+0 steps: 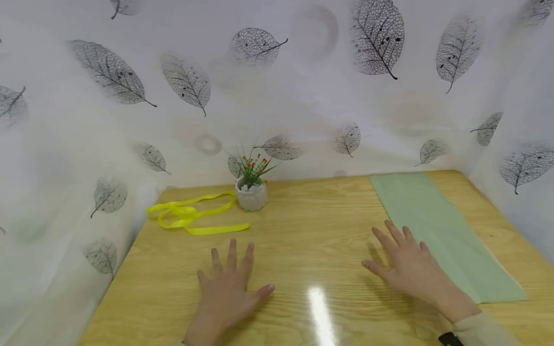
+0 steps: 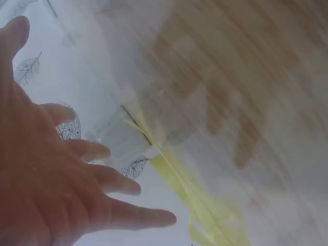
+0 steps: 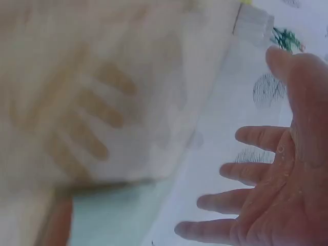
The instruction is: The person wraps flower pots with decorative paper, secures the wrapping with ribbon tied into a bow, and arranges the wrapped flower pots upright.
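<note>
One yellow ribbon (image 1: pixel 186 213) lies beyond the left hand (image 1: pixel 226 294).

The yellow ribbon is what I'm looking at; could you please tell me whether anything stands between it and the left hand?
Nothing visible does: only wooden tabletop shows between the left hand and the yellow ribbon. The potted plant stands to the ribbon's right, outside that gap.

Yellow ribbon (image 1: pixel 185 213), pale green sheet (image 1: pixel 446 230)
</note>
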### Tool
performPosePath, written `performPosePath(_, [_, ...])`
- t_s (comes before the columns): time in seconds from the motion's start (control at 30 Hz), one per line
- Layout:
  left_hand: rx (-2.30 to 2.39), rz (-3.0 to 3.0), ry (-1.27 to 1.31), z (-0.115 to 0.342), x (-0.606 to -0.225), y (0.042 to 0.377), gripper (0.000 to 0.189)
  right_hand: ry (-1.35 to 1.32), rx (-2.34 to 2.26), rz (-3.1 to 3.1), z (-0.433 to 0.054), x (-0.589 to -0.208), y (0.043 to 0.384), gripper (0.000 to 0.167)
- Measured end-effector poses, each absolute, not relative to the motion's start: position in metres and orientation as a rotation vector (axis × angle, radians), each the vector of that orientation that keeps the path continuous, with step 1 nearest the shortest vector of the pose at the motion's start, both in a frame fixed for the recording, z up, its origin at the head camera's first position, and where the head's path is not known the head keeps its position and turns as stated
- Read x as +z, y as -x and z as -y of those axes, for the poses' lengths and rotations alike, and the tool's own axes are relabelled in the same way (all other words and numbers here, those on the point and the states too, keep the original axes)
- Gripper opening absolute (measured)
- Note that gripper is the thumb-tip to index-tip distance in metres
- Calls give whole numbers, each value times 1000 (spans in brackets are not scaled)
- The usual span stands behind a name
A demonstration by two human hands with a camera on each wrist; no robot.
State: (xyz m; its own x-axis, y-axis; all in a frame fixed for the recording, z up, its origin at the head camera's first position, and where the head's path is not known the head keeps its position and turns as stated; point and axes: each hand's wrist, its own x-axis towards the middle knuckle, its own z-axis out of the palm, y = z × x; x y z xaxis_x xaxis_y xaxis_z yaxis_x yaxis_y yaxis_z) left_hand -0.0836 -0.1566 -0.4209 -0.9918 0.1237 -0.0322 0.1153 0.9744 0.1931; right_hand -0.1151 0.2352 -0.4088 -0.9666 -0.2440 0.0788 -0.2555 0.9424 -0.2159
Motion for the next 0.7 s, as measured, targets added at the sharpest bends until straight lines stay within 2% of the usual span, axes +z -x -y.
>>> performPosePath(0.23, [519,-3046,-390,135,-425,96,89,-226,381,3073,-306,-398,137,67])
performPosePath(0.37, [523,-3098,-626,119,-425,103,66,-80,386,3073,-352,-402,143,61])
performPosePath(0.5, [497,-3134,-821,105,-423,107,42,-5,336,3084,-387,-410,146,59])
performPosePath(0.7, [444,-3089,-887,91,-421,108,32,-64,286,3164,-406,-424,145,61])
